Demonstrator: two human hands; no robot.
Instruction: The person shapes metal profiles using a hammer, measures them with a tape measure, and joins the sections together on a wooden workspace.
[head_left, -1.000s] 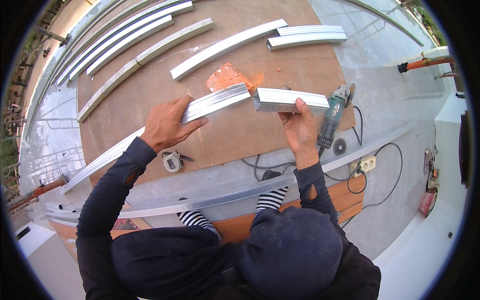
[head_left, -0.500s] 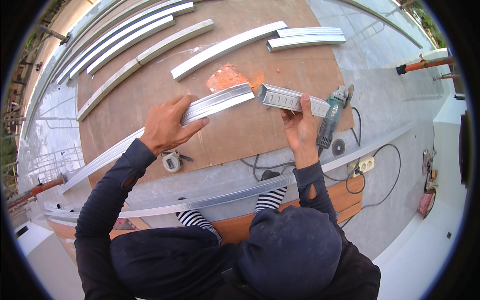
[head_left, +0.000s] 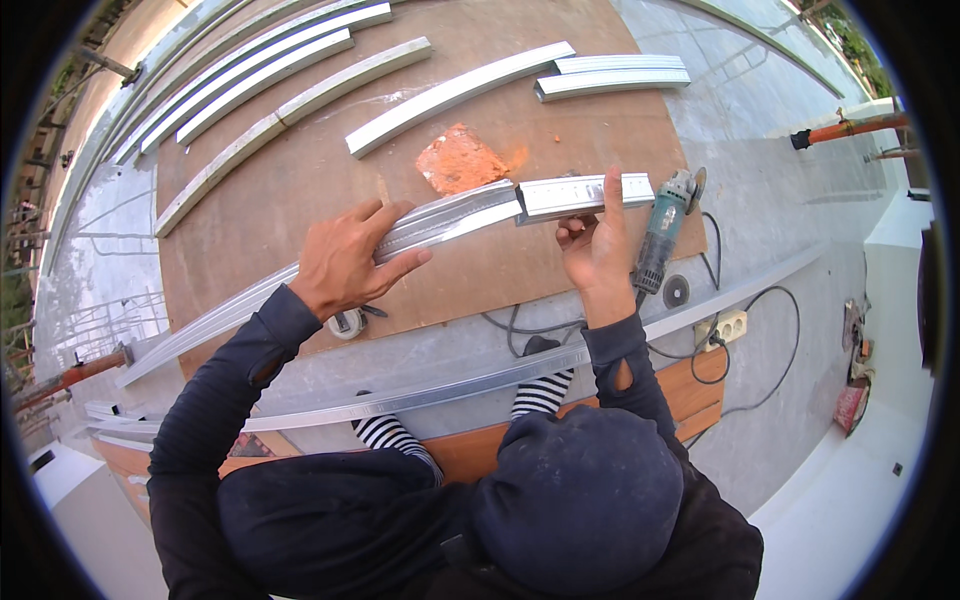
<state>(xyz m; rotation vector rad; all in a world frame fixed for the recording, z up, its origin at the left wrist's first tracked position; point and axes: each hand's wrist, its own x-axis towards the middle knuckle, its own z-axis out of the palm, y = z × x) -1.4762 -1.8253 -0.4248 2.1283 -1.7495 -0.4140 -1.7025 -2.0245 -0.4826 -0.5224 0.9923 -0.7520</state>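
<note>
Plainly, left fingers [head_left: 404, 267] clamp a long ribbed metal channel [head_left: 455, 219] — right fingers [head_left: 613, 196], a short boxy piece [head_left: 566, 196].

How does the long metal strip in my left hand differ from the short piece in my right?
The long strip, in the left hand, is far longer than the short piece, in the right hand. The long strip slants up rightward; the short piece lies nearly level across the picture. Both are silvery metal.
</note>
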